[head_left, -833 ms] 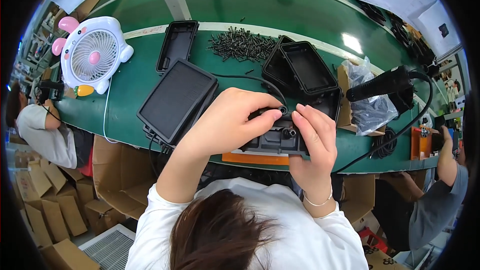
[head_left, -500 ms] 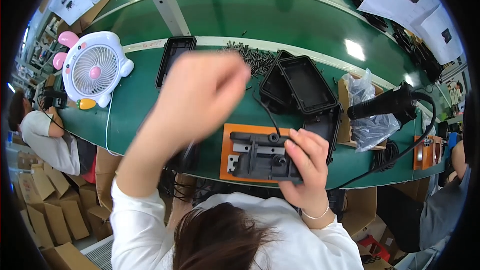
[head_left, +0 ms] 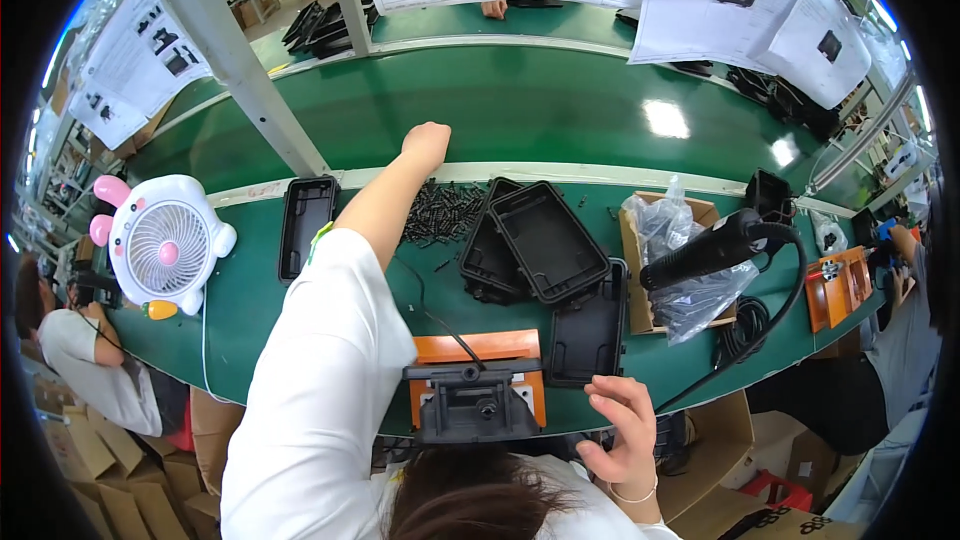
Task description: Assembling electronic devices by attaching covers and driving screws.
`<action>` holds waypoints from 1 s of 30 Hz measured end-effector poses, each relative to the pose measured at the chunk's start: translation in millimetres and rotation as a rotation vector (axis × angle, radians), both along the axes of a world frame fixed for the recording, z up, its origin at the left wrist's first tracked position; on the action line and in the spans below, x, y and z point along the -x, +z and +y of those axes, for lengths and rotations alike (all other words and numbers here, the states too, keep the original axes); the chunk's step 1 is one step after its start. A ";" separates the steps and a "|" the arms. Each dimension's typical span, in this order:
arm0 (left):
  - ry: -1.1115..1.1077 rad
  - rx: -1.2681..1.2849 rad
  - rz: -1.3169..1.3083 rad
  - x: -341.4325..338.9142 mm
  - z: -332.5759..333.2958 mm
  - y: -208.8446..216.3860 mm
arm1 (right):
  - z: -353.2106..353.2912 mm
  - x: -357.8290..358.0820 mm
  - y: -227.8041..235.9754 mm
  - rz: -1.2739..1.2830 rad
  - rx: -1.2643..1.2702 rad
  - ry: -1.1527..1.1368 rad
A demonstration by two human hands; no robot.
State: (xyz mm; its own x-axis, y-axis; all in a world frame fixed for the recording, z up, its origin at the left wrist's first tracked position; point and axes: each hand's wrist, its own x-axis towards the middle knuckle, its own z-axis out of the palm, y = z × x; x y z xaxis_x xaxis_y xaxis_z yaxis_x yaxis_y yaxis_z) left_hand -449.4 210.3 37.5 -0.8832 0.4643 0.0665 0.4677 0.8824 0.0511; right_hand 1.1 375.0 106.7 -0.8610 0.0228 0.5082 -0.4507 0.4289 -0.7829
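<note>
My left arm stretches far across the bench. My left hand (head_left: 427, 144) is over the green strip beyond the white rail, its fingers curled into a fist; whatever may be inside is hidden. Near the front edge, my right hand (head_left: 626, 432) is raised with fingers apart and bent, empty, to the right of a black molded housing (head_left: 472, 408). This housing sits on an orange fixture plate (head_left: 490, 345), and a thin black cable (head_left: 440, 322) runs from its top toward the far side. Part of the fixture's left side is behind my white sleeve.
Black screws (head_left: 440, 213) lie piled beyond the fixture. Black trays (head_left: 550, 240) are stacked beside them; another tray (head_left: 310, 225) stands left. A rabbit-shaped fan (head_left: 168, 250) is far left. Right are a carton with plastic bags (head_left: 680, 240), a corded black tool (head_left: 705, 250) and another orange fixture (head_left: 838, 288).
My left hand has moved away from me, past the screws to the green strip. My right hand has let go of the black housing and moved off to its right. The view has tilted up.
</note>
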 end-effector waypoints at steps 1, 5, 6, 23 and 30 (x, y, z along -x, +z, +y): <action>-0.002 0.026 -0.005 0.4 -0.5 0.3 | 3.3 -2.8 -3.6 -0.024 0.025 -0.042; -0.187 -0.421 -0.173 -32.9 -5.0 56.8 | -1.0 -4.6 -9.4 -0.021 0.094 -0.134; -0.184 -0.630 -0.246 -56.5 -4.7 85.9 | -2.7 -3.1 -10.6 -0.012 0.140 -0.148; -0.614 -1.046 -0.051 -313.0 -64.4 140.9 | -13.2 7.2 -15.1 0.021 0.356 -0.254; -0.634 -0.857 0.082 -313.3 -67.3 147.1 | -8.9 9.9 -13.8 0.066 0.291 -0.348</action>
State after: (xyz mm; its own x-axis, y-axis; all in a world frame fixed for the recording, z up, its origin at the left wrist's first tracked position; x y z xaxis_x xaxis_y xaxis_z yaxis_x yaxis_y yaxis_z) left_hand -136.1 143.0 184.6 -0.4747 0.6080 0.6364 0.8587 0.1614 0.4864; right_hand -8.8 366.0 92.9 -0.7427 0.4550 0.4913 -0.3717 0.3302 -0.8677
